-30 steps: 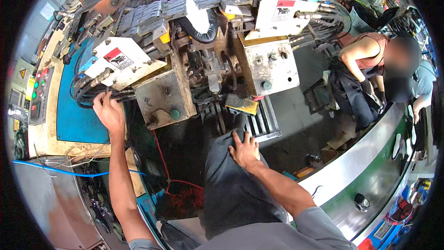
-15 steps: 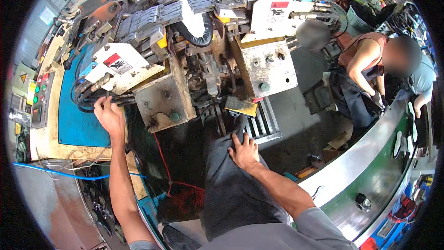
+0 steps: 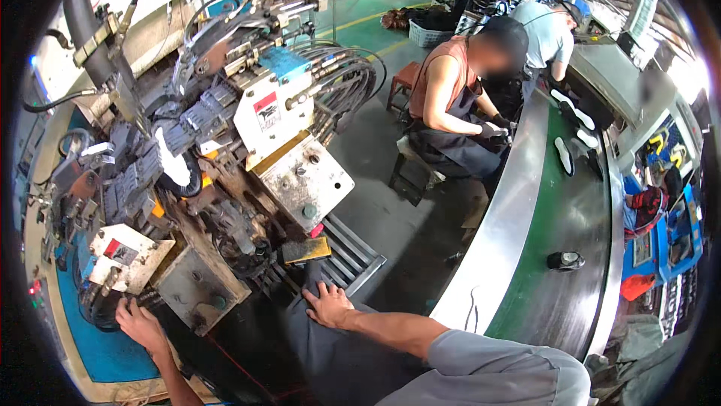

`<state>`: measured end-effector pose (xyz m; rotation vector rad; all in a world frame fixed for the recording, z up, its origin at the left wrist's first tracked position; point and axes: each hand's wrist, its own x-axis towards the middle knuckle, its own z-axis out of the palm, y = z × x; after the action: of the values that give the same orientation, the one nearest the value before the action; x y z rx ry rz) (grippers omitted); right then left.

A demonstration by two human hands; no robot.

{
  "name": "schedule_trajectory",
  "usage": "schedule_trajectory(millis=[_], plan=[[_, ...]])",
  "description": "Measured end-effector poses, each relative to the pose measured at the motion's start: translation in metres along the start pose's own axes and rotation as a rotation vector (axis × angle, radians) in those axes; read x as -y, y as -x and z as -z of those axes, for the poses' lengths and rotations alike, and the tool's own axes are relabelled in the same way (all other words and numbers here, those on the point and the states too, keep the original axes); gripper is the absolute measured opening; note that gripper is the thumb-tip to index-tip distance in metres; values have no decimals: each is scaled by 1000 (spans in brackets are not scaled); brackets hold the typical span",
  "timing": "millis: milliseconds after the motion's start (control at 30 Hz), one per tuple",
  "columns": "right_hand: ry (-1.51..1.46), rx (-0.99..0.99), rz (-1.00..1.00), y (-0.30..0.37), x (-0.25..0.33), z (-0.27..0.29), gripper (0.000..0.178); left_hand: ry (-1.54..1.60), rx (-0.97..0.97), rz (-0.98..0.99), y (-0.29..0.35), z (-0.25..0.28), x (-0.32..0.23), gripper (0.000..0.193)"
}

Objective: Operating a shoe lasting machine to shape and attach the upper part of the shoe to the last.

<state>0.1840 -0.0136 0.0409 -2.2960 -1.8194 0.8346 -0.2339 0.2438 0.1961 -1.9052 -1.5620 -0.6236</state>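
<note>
My left hand [image 3: 143, 329] is beside the black hoses at the lower side of a big shoe-making machine [image 3: 154, 244], its fingers apart and slightly bent. Whether the fingertips touch the hoses I cannot tell. My right hand [image 3: 330, 306] lies with spread fingers on my dark-trousered knee [image 3: 315, 338] and holds nothing. Up in the machine, between rows of metal plates, sits a shoe upper [image 3: 175, 162] with a white bottom and black rim. Below it, close to my right hand, is a yellow-edged pedal [image 3: 306, 250] above a metal grate [image 3: 359, 262].
To my right runs a conveyor [image 3: 518, 293] with a green belt and metal edge. A small black item [image 3: 565, 260] and several black-and-white shoe pieces [image 3: 563, 156] lie on it. Beyond, a seated person [image 3: 451, 98] works with gloved hands; another person [image 3: 544, 34] leans at the belt.
My head has turned to the right, so the machine now appears further left and more of the conveyor shows. Both hands stay at about the same places.
</note>
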Motion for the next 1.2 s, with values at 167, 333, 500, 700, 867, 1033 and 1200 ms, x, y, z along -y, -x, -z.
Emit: schedule_trajectory(millis=[167, 333, 500, 700, 867, 1033, 1200], plan=[[-1, 82, 23, 5, 14, 5, 69, 122, 0, -56, -3, 26, 16, 35], [-11, -5, -62, 1, -5, -3, 69, 298, -53, -231, -23, 78, -90, 33], [-16, -14, 21, 2, 6, -6, 70, 821, 204, -31, -29, 56, -153, 44], [-41, 14, -11, 2, 3, -1, 69, 1751, 741, 809, -88, 24, -226, 57], [-32, -33, -12, -1, -1, -1, 67, 2204, 923, 1119, -112, 16, -271, 44], [-65, -52, -10, 3, -3, 7, 66, 2042, 876, 961, -101, 44, -276, 34], [-103, -73, -15, 8, -15, 0, 69, 1967, 738, 670, -58, 119, -267, 59]])
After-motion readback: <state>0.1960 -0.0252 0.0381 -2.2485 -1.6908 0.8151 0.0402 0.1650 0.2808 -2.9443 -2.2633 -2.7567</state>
